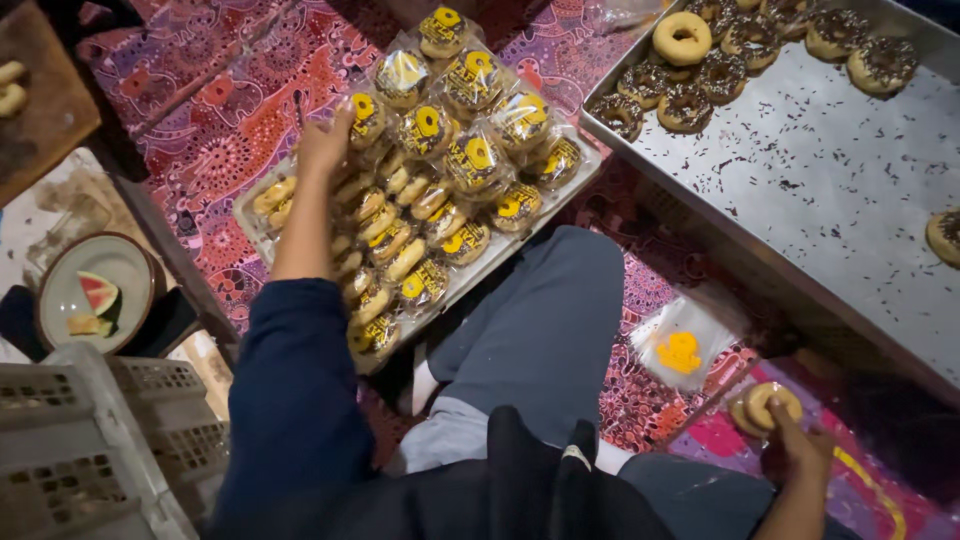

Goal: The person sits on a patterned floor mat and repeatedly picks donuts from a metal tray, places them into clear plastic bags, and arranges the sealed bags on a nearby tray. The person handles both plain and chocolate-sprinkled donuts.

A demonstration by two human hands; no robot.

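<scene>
The left hand [325,145] is extended forward, fingers curled down onto a wrapped doughnut [366,112] at the 10 o'clock corner of the packed tray [250,222]; the fingers rest on the packet's edge, but whether they have closed on it cannot be told, as the hand is seen from the back. The tray lies on a patterned red and purple cloth [220,120] and is filled with rows of doughnuts in clear wrappers bearing yellow and black labels, some stacked at the far end.

The right hand [795,450] sits low at 5 o'clock in the view, fingers closed around a plain doughnut [772,402]; a second plain doughnut [742,417] lies just beside it at 9 o'clock, touching.

At 10 o'clock from the right hand lies a small stack of empty clear bags [685,345] with a yellow print. A large metal tray [830,190] stands at 12 o'clock from that hand, strewn with chocolate sprinkles, carrying chocolate-sprinkled doughnuts [690,100] and one plain ring along its far edge.

At 8 o'clock from the left hand, well apart, a plate [70,275] holds a watermelon slice [98,292]. A pale plastic crate [90,450] stands at 6 o'clock from the plate.
</scene>
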